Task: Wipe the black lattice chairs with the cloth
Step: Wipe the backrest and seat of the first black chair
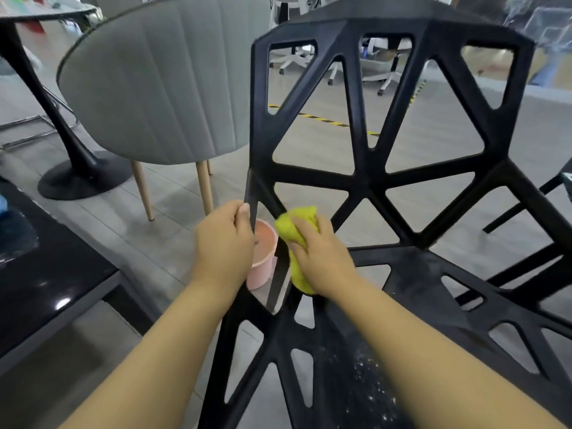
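A black lattice chair (368, 178) fills the middle and right of the view, its backrest facing me and its seat below. White dust specks lie on the seat near the bottom. My left hand (223, 243) grips the left edge of the chair frame where back meets seat. My right hand (322, 258) holds a bunched yellow cloth (297, 224) and presses it against a lower-left strut of the backrest.
A pink bucket (263, 258) stands on the floor just behind the chair, between my hands. A grey upholstered chair (161, 88) on wooden legs is at the left, beside a black pedestal table (77, 178). A glossy black table (46, 274) borders the left edge.
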